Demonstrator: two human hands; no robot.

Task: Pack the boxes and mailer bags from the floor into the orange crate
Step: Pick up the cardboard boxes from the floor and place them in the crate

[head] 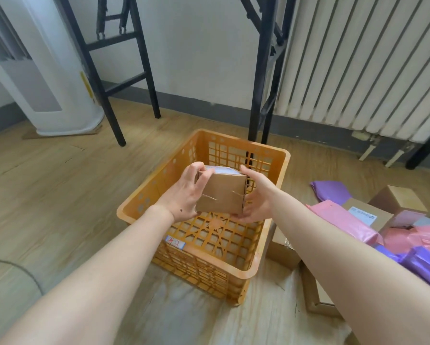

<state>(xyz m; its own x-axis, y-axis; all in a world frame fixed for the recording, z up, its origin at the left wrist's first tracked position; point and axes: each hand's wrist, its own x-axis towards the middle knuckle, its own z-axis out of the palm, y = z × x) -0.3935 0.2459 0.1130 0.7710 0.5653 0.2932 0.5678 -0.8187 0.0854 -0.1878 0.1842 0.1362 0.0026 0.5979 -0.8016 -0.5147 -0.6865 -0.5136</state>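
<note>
A small brown cardboard box (221,195) hangs over the open orange crate (271,235), above its lattice floor. My left hand (186,195) grips the box's left side, fingers curled over its top corner. My right hand (256,197) holds the right side and underside. The crate stands on the wooden floor with a white label on its near wall and nothing visible inside. To the right on the floor lie pink mailer bags (343,220), purple mailer bags (423,265) and more cardboard boxes (398,197).
Black table legs (261,95) stand just behind the crate, others (104,95) at the left. A white appliance (59,90) is at the far left and a ribbed radiator (370,66) along the right wall. A flat box (281,247) leans against the crate's right side.
</note>
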